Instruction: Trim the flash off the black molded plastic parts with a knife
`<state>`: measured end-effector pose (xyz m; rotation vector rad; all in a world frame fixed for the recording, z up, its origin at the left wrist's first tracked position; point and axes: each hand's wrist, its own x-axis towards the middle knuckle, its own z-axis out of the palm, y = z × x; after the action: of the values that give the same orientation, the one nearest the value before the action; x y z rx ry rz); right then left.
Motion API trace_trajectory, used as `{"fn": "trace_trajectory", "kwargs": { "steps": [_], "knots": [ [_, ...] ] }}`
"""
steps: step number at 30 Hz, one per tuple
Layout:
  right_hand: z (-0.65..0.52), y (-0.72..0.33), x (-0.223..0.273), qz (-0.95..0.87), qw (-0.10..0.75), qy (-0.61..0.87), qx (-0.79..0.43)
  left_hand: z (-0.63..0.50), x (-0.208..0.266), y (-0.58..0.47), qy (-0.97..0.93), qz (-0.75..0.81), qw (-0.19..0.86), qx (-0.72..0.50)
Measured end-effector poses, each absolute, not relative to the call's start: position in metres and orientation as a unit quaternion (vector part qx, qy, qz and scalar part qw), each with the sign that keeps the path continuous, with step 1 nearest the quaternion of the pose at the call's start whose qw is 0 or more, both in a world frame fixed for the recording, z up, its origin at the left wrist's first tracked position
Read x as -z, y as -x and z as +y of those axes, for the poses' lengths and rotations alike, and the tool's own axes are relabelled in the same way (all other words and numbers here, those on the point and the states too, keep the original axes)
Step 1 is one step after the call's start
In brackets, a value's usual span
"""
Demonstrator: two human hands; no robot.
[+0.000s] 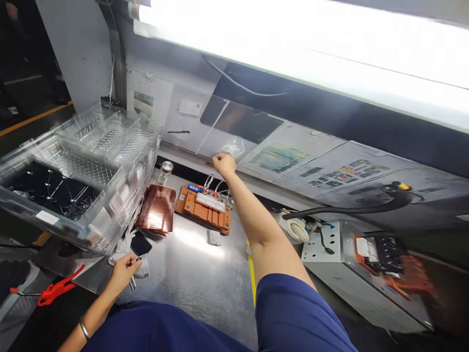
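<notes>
The left hand is at the lower left of the frame, just beside white papers and a dark phone. Its fingers are drawn narrow, with a small dark spot at the tips; I cannot tell whether that is a held piece. The surface shows its shiny metal from the lower middle up to the centre, which gives the widest room for moving. A strip of yellow tape runs along its right part, partly behind the right arm. A clear tray and a red-handled tool crowd the left.

Farther up, a small grey block lies just below the orange-brown unit, near the centre of the frame. The unit's long axis slants from upper left to lower right, and a pale label strip lies along its top. It is up and to the right of the left hand, well apart from it; the right hand is nearer, just above the unit in the frame. Coppery sheets and a glass jar bound the unit's left side.

Farthest off, the right hand reaches toward the back panel, fingers curled in, beside a crumpled white bundle. Whether it touches or grips that bundle, I cannot tell.
</notes>
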<state>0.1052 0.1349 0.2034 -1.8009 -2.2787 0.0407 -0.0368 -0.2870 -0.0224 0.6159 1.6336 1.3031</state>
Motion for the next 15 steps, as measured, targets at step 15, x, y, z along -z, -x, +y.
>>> {"fn": "trace_trajectory", "kwargs": {
  "steps": [15],
  "knots": [
    [0.216,-0.157,-0.253,-0.744,0.162,0.643,0.076,-0.28,0.018,0.0,-0.19,0.695,0.459,-0.519]
  ]
}}
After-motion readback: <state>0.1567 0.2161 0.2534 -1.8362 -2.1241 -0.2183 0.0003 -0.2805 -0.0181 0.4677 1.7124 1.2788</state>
